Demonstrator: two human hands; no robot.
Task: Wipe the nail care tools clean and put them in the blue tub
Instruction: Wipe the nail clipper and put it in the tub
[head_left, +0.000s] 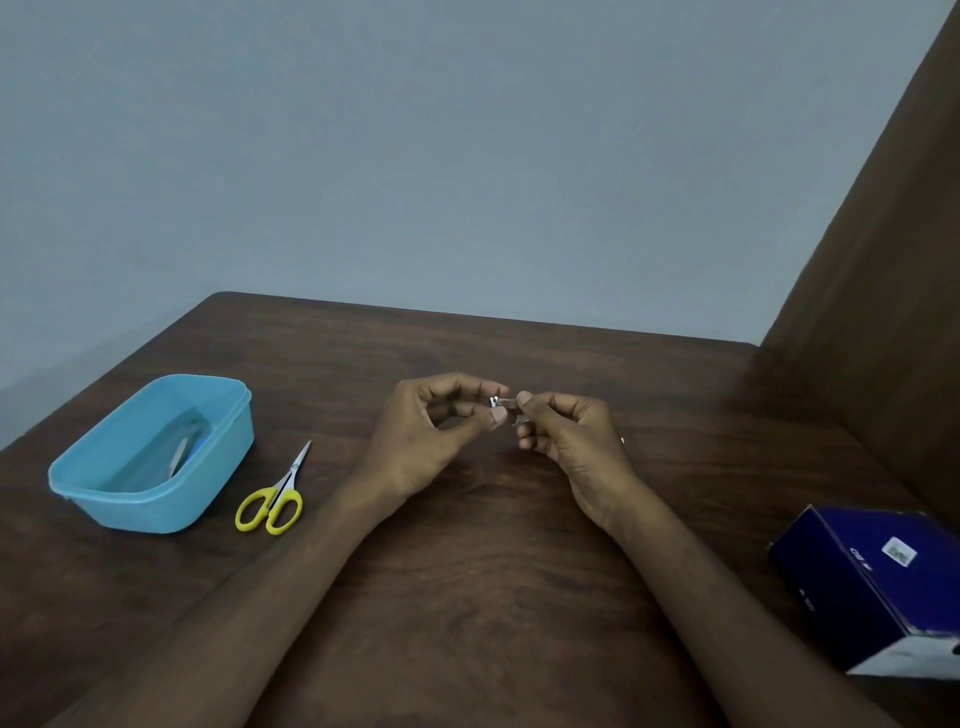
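Over the middle of the dark wooden table, my left hand (436, 431) and my right hand (566, 441) meet, both pinching a small silver nail clipper (500, 402) between thumb and fingertips; most of it is hidden by the fingers. A light blue tub (208, 467) stands at the left of the table, with a thin metal tool (179, 457) lying inside. Small scissors with yellow handles (275, 499) lie on the table just right of the tub, blades pointing away from me.
A dark blue cardboard box (872, 587) sits near the table's right front edge. A brown panel (893, 260) rises along the right side. A grey wall stands behind the table's far edge (467, 312).
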